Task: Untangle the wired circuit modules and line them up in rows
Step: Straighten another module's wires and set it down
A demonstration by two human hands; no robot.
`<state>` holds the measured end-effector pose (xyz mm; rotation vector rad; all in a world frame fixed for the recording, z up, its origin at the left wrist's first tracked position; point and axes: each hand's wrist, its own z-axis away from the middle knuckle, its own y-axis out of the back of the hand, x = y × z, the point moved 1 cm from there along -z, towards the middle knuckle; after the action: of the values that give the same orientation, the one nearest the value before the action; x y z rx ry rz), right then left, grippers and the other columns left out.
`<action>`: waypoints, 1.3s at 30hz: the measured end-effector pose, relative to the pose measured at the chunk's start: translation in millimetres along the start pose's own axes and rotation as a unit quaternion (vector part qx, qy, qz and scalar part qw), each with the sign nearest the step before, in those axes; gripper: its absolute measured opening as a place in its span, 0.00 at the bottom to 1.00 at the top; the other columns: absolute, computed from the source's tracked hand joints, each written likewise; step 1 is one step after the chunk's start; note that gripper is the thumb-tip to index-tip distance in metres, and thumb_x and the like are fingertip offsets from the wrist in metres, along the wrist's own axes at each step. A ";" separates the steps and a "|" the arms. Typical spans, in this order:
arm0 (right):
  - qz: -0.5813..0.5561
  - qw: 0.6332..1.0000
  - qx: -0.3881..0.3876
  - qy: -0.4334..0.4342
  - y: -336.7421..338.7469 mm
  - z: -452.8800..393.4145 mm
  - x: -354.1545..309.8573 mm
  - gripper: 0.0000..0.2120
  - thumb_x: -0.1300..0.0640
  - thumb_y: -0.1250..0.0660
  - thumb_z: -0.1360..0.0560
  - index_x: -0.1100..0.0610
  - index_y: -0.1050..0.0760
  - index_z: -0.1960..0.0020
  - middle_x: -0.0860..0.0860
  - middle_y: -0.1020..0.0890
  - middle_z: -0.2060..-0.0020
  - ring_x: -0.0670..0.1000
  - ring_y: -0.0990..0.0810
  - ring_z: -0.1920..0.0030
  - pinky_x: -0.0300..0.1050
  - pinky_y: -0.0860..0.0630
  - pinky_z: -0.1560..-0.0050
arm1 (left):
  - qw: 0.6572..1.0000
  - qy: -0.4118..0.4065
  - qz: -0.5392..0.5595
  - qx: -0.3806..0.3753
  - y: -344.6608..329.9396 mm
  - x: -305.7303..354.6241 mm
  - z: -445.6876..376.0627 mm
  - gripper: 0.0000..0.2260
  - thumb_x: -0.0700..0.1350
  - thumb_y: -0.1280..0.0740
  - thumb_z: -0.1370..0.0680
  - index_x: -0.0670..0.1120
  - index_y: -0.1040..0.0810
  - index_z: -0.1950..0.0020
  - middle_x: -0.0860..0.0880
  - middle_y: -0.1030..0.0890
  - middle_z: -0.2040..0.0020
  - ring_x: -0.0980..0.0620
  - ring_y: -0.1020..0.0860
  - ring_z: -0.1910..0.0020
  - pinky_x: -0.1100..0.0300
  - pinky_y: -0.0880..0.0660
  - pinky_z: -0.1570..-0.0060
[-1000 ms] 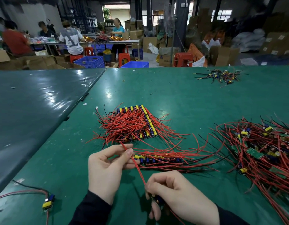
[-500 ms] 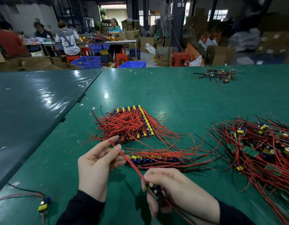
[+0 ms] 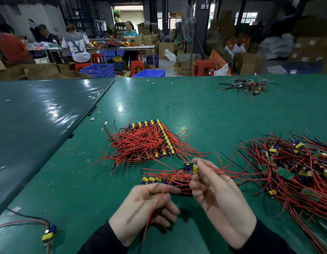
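Observation:
My right hand (image 3: 216, 197) pinches a small circuit module (image 3: 191, 167) with a yellow capacitor, lifted above the short front row of modules (image 3: 159, 180). Its red wire (image 3: 155, 202) hangs down across my left hand (image 3: 146, 208), whose fingers are loosely spread around the wire without a clear grip. A block of lined-up modules (image 3: 150, 142) with red wires lies behind on the green table (image 3: 186, 107). A big tangled pile of modules (image 3: 294, 165) sits to the right.
A single loose module (image 3: 49, 233) lies at the near left. A small heap of black-wired modules (image 3: 245, 87) sits far right. A darker table (image 3: 36, 116) adjoins on the left. People work at benches in the background.
My right hand has risen with the module from near the table edge to above the front row. My left hand has let the red wire's end go and dropped lower.

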<state>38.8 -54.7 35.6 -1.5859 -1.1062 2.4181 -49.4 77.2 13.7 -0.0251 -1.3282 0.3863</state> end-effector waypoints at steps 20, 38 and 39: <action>0.201 0.966 -0.164 -0.007 0.5 7.5 7.9 0.12 0.68 0.41 0.23 0.63 0.18 0.53 0.61 0.15 0.55 0.54 0.16 0.62 0.41 0.21 0.62 | 0.981 -0.124 0.099 0.113 12.2 17.1 2.0 0.07 0.42 0.31 0.36 0.40 0.17 0.69 0.46 0.23 0.75 0.56 0.27 0.81 0.70 0.31 0.81; 0.264 0.928 -0.254 -0.069 -1.2 7.1 12.8 0.05 0.58 0.35 0.28 0.60 0.23 0.57 0.57 0.17 0.66 0.52 0.18 0.71 0.37 0.26 0.73 | 0.979 -0.196 -0.045 0.043 -1.0 5.5 -0.9 0.15 0.46 0.29 0.33 0.32 0.22 0.64 0.39 0.26 0.72 0.52 0.30 0.77 0.65 0.31 0.77; 0.271 0.928 -0.248 -0.062 -0.6 6.3 13.3 0.04 0.60 0.35 0.26 0.61 0.25 0.55 0.57 0.17 0.66 0.52 0.18 0.72 0.37 0.26 0.73 | 0.978 -0.198 -0.048 0.043 -1.7 4.8 -0.8 0.14 0.45 0.29 0.31 0.33 0.23 0.64 0.39 0.26 0.71 0.51 0.29 0.77 0.65 0.31 0.77</action>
<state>27.2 -52.3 26.9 -2.1579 -1.5807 2.7485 -47.3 77.1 18.4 0.1973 -1.6966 0.3774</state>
